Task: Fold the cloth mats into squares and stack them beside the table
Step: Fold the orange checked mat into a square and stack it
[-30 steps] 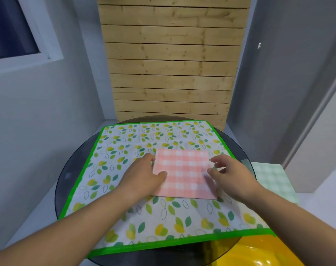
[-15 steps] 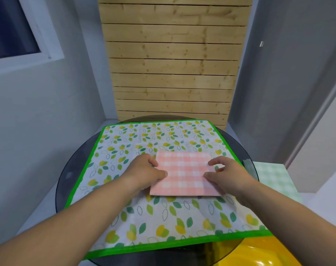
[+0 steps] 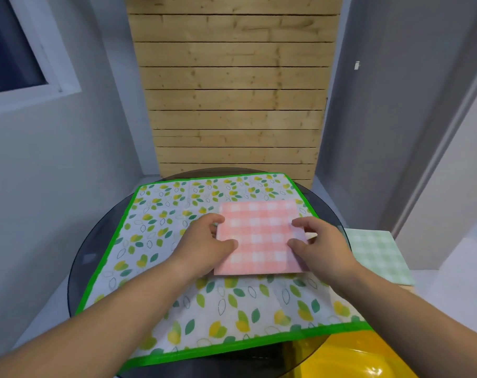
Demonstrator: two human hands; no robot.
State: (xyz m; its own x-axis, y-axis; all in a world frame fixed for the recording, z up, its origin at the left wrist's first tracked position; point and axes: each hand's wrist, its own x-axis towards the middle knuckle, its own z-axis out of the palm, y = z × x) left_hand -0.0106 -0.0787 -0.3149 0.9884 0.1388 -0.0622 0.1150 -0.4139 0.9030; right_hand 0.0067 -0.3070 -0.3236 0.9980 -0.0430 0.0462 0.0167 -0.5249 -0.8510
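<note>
Pink mat [image 3: 259, 238] shifted right | pinched between left hand [image 3: 204, 246], right hand [image 3: 323, 248]

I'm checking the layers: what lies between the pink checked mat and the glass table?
The head view shows the leaf-print cloth spread flat between the pink mat and the table.

no readable text, labels, numbers or signs anywhere
</note>
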